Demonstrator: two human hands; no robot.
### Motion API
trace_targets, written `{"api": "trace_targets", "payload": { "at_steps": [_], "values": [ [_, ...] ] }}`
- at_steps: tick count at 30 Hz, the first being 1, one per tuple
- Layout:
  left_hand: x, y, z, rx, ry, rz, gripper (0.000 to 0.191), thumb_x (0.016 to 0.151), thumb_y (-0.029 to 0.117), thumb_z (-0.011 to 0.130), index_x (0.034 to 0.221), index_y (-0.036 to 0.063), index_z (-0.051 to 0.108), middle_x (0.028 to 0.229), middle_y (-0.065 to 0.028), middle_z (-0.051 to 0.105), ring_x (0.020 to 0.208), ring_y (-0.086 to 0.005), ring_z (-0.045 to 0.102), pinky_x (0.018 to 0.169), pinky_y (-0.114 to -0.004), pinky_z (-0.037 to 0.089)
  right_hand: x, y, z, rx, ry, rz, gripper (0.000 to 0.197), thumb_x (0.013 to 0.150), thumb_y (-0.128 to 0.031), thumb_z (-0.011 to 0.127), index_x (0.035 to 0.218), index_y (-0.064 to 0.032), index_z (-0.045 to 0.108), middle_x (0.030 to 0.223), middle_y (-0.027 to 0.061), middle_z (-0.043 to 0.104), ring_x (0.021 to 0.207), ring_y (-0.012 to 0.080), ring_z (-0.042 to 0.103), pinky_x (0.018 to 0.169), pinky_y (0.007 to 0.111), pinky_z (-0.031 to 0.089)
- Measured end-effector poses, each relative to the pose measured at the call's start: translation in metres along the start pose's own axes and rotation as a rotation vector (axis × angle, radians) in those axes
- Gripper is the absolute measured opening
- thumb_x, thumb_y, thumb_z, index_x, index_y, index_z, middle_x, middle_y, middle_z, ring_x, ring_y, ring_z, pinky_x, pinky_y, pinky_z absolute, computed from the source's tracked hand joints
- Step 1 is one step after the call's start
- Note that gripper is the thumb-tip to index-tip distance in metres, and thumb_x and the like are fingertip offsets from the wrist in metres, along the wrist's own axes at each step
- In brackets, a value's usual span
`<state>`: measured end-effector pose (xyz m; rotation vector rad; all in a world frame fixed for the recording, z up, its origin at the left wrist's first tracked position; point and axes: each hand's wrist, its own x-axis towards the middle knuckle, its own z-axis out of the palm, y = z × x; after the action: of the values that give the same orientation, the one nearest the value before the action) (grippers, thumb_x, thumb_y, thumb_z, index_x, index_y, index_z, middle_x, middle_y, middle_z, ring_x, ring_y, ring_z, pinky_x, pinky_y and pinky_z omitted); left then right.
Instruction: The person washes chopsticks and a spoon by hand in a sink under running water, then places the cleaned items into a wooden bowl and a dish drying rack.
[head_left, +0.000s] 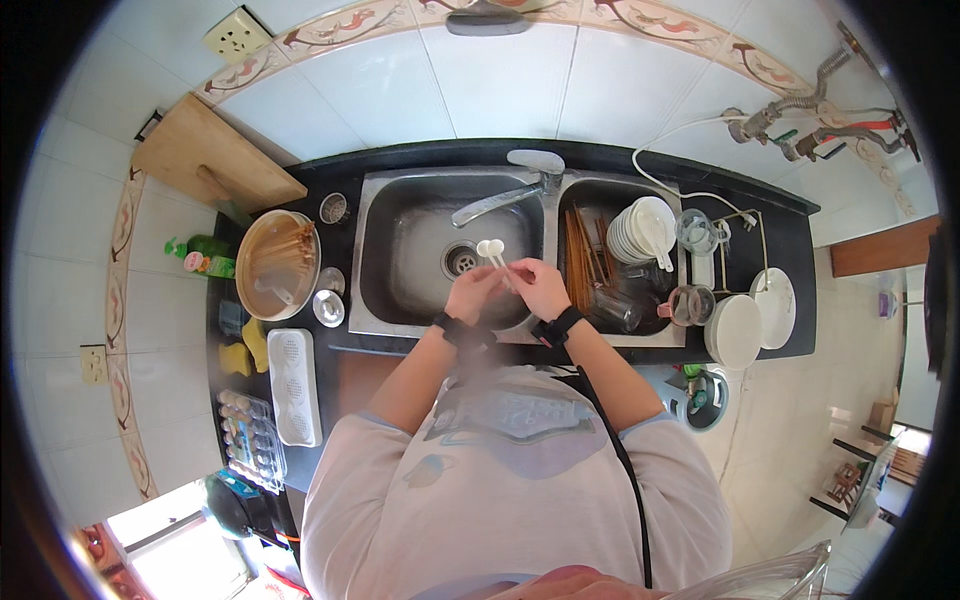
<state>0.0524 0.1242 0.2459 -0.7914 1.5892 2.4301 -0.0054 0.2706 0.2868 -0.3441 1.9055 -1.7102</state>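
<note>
Two small white plastic spoons (490, 248) are held over the left sink basin (405, 285), bowls pointing away from me. My right hand (541, 286) pinches their handles between thumb and fingers. Fingertips of my left hand (474, 291) close on the handles from the other side, partly hiding them. Both wrists wear black bands. Beyond the spoons is the metal drain (461, 260). The chrome faucet (499, 204) reaches over this basin, and I see no clear water stream from it.
Wooden chopsticks (576, 262), stacked white bowls (626, 234) and drinking glasses (619, 309) fill the right basin. White plates (733, 331) and a glass mug (691, 305) stand right of it. Leftward are a round basin (241, 251) of chopsticks, a white perforated tray (293, 386), sponges (255, 345) and an egg carton (251, 439).
</note>
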Motion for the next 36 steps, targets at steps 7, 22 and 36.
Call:
{"api": "trace_targets", "payload": {
  "at_steps": [7,22,36],
  "values": [
    [0.027,0.009,-0.047,-0.08,-0.043,-0.206,0.014,0.084,0.018,0.057,0.088,0.0055,0.059,0.074,0.0043,0.055,0.064,-0.0044,0.05,0.054,-0.017,0.037,0.036,0.007,0.017,-0.409,-0.013,-0.226,0.019,0.078,-0.009,0.061,0.094,-0.0011,0.058,0.085,0.0095,0.062,0.074,0.0157,0.06,0.064,0.026,0.047],
    [0.049,0.057,-0.068,0.007,-0.044,-0.261,0.008,0.081,0.016,0.055,0.08,0.009,0.056,0.067,0.0031,0.05,0.057,-0.0064,0.046,0.048,-0.021,0.034,0.205,-0.042,-0.023,-1.285,0.294,-0.411,0.038,0.068,-0.008,0.059,0.106,-0.0126,0.054,0.097,0.0079,0.054,0.084,0.0287,0.055,0.071,0.039,0.046],
    [0.046,0.065,-0.071,0.09,-0.124,-0.259,0.011,0.082,0.021,0.054,0.077,0.0102,0.055,0.061,0.0029,0.043,0.053,-0.0086,0.04,0.047,-0.024,0.031,0.188,-0.044,-0.024,-0.922,0.478,-0.443,0.025,0.066,-0.01,0.062,0.089,-0.0065,0.056,0.089,0.0099,0.055,0.078,0.0291,0.056,0.07,0.039,0.046]
  ]
}}
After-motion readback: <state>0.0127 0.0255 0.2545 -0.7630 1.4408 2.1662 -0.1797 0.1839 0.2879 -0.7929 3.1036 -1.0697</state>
